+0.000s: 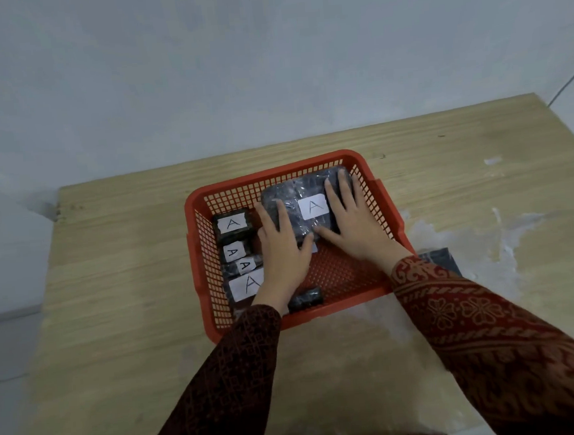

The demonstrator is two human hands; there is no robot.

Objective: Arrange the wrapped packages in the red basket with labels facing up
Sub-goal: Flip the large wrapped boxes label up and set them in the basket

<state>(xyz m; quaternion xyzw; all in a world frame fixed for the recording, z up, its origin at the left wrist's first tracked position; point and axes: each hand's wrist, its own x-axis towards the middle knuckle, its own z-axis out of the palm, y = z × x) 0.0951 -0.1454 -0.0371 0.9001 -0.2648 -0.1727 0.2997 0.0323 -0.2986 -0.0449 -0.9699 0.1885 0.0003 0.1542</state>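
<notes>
A red mesh basket (275, 173) sits on the wooden table. A large dark wrapped package (305, 188) lies at its back right, white "A" label facing up. My left hand (281, 248) rests flat on the package's left side and my right hand (351, 219) on its right side, fingers spread, thumbs at its near edge. Several small dark packages with "A" labels up line the left wall of the basket, from the back one (233, 225) to the front one (246, 284). A small dark package (305, 299) without a visible label lies near the front wall.
The table (130, 298) has a whitish smear at the right. A dark flat object (441, 260) lies on it just right of the basket, partly behind my right sleeve. A pale wall stands behind; the table's left edge drops to the floor.
</notes>
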